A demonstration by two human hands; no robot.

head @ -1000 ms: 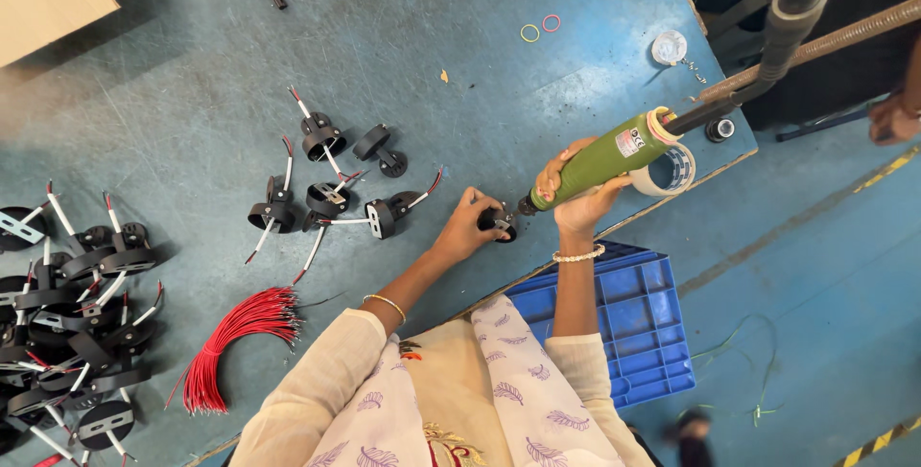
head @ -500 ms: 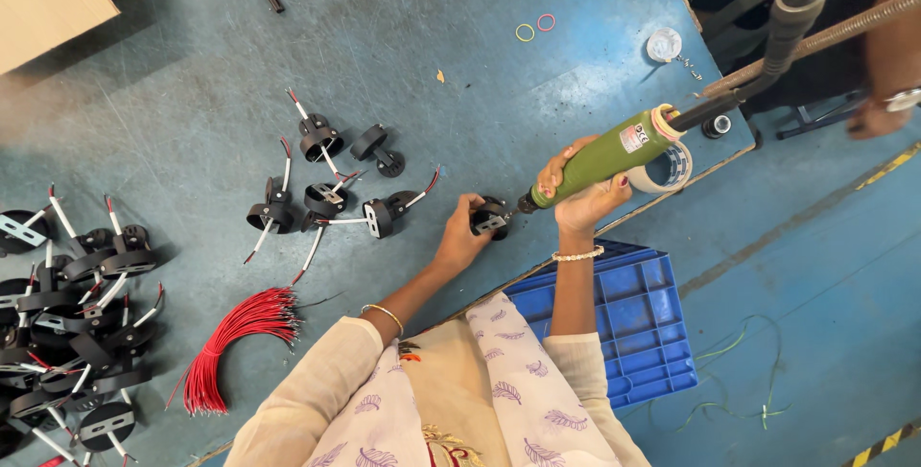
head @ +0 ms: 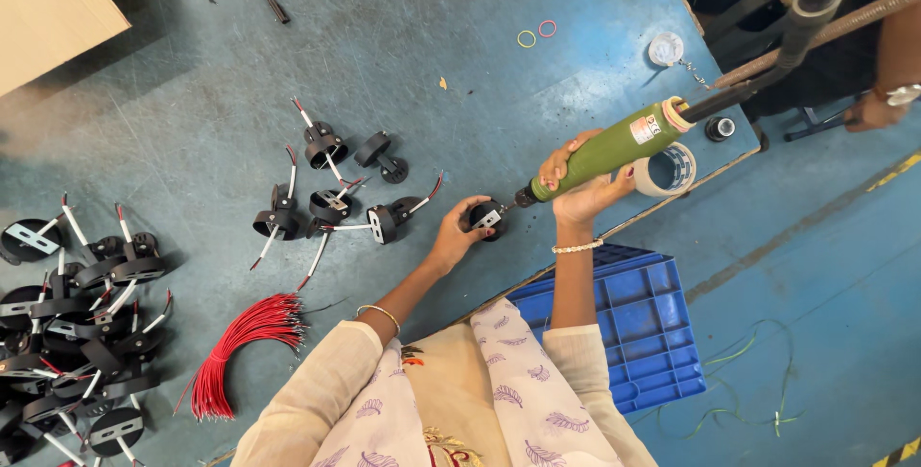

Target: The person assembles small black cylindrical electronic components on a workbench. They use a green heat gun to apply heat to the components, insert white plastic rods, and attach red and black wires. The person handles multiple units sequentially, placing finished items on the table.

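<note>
My left hand (head: 453, 237) holds a small black round part (head: 487, 217) down on the blue table (head: 403, 35). My right hand (head: 576, 184) grips a green powered screwdriver (head: 609, 152), tilted, with its tip on that black part. A hose runs from the tool's back end up to the right. Just left of my left hand lie several black round parts with red-and-white wires (head: 331, 194).
A bundle of red wires (head: 245, 347) lies near the table's front edge. A heap of black wired parts (head: 67, 323) fills the left side. A tape roll (head: 669, 170), a cardboard box (head: 48, 2), and a blue crate (head: 638, 328) below the table. Another person's arm (head: 887, 83) at right.
My hands, the tool and the black part stay almost as they were. The other person's arm at the right has come further into view.
</note>
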